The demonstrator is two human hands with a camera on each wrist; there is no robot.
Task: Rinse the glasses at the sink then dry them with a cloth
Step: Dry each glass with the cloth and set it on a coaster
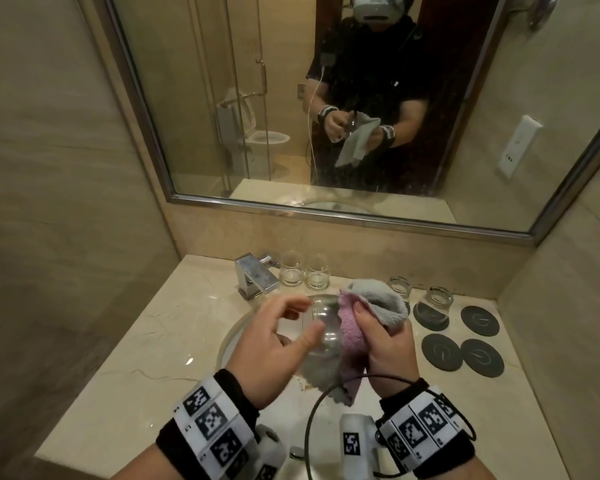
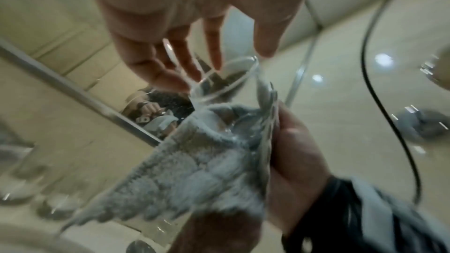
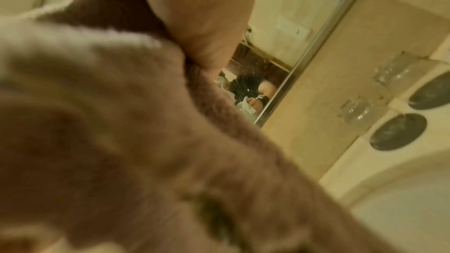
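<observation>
Over the sink point(image 1: 236, 336) your left hand point(image 1: 274, 344) loosely cradled the glass point(image 1: 323, 327), right hand point(image 1: 385, 344) gripping the cloth point(image 1: 381, 303) against it; best turn it steadily, wiping the rim.

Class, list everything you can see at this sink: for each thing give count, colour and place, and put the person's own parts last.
Glass being dried: 1, clear, over the basin.
Cloth: 1, grey and pink, wrapped on that glass.
Upright glasses: 2, clear, beside the tap.
Upturned glasses: 2, clear, right, on coasters.
Coasters: 5 visible, dark.
Tap: 1, chrome, behind the basin.
Basin: 1, pale, in the counter.
Mirror: 1, silver-framed, on the wall.
Hands: left hand on the glass; right hand grips the cloth.
</observation>
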